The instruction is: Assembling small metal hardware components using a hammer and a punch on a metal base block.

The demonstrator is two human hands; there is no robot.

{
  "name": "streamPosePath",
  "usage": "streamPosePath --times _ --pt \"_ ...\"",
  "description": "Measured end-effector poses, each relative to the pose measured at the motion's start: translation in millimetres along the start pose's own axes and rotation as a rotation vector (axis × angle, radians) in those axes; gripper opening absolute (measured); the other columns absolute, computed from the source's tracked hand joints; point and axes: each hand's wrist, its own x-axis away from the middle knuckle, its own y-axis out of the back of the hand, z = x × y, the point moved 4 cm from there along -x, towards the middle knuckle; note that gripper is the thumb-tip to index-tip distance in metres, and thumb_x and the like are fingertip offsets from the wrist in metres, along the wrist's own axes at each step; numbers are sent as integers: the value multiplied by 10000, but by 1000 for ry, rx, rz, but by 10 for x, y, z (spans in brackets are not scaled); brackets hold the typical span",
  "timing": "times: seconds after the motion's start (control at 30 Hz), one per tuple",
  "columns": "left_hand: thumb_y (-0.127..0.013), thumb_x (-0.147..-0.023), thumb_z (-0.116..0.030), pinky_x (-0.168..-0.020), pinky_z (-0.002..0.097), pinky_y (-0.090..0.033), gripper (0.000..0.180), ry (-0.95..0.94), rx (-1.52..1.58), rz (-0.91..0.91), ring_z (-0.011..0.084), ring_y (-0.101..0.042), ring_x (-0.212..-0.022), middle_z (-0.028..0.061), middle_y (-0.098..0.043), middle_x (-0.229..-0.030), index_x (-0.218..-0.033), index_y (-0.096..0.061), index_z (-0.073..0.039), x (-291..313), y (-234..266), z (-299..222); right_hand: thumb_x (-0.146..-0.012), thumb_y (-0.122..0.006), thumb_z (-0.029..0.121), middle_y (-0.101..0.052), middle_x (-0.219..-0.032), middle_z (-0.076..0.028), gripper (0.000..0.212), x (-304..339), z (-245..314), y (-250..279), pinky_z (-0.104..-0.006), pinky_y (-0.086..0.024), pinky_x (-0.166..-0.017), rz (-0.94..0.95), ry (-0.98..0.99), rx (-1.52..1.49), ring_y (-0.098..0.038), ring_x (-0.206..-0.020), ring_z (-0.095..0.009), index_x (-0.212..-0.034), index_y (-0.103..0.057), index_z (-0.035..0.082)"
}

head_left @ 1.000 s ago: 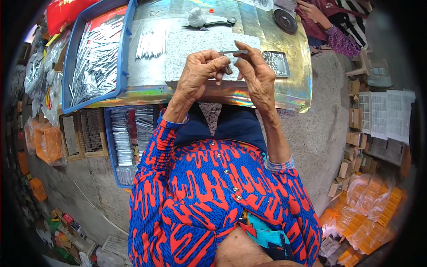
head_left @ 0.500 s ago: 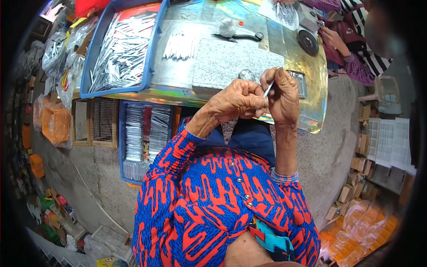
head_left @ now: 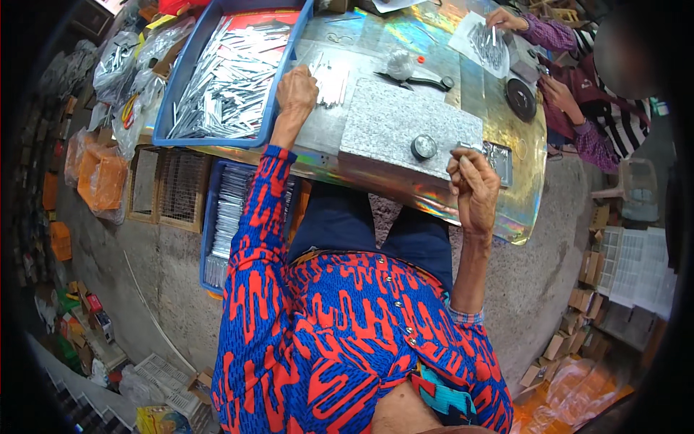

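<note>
My left hand (head_left: 296, 92) is at the right wall of the blue tray (head_left: 217, 142), beside a row of slim silver pieces (head_left: 332, 83) laid out on the table. Its fingers are curled together at the row's left end; whatever they hold is hidden. Over the right front corner of the speckled stone block (head_left: 405, 119), my right hand (head_left: 475, 181) is raised with thumb and fingertips pinched. Anything between them is too small to make out. A small round dark-rimmed tin (head_left: 423, 147) sits on the block. Loose silver strips (head_left: 224, 76) fill the tray.
Black-handled pliers (head_left: 419, 81) lie behind the block, near a clear plastic lump (head_left: 400, 65). A black disc (head_left: 521, 99) and a small metal tray (head_left: 499, 163) are at the right. Across the corner, a co-worker's hand (head_left: 507, 19) is over a paper of small pieces (head_left: 486, 47).
My hands were together, holding a slim silver piece. The left has moved away to the row beside the blue tray; the right has stayed by the block, slightly lower. The view has shifted.
</note>
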Motion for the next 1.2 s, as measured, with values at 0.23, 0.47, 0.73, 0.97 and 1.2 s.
streamPosePath --times 0.23,0.47,0.73,0.97,1.2 --pt "-528 -738 -57 -691 437 -502 129 52 -180 34 384 -598 -826 227 -586 -897 -824 -596 11 -34 -272 88 -852 -543 94 -578 -738 -65 175 100 -21 70 -160 -369 -459 -36 -37 2 -475 -547 -36 -966 -562 -39" --pt "-536 -712 -17 -674 444 -498 146 -33 -95 6 399 -589 -805 241 -568 -863 -848 -566 28 95 -159 77 -855 -539 95 -572 -742 -58 171 109 -46 33 -156 -372 -448 -26 -60 22 -474 -546 -36 -962 -564 -35" --pt "-556 -695 -75 -626 339 -476 114 22 427 -92 296 -620 -676 164 -629 -720 -742 -627 2 197 624 371 -861 -529 78 -565 -749 -56 163 76 -12 345 -150 -359 -464 -90 8 -15 -470 -580 -43 -976 -570 -30" --pt "-644 -611 -81 -635 363 -486 123 92 73 216 308 -628 -674 184 -625 -691 -708 -650 -5 -53 459 1031 -866 -516 68 -554 -751 -53 157 98 -18 340 -150 -361 -457 -74 0 -50 -463 -573 -44 -976 -563 -34" --pt "-653 -560 -76 -629 352 -481 149 175 142 223 299 -629 -674 185 -623 -666 -691 -653 -5 -92 269 1072 -864 -520 69 -555 -755 -50 153 149 20 476 -144 -359 -457 -141 22 -47 -465 -572 -44 -974 -566 -27"
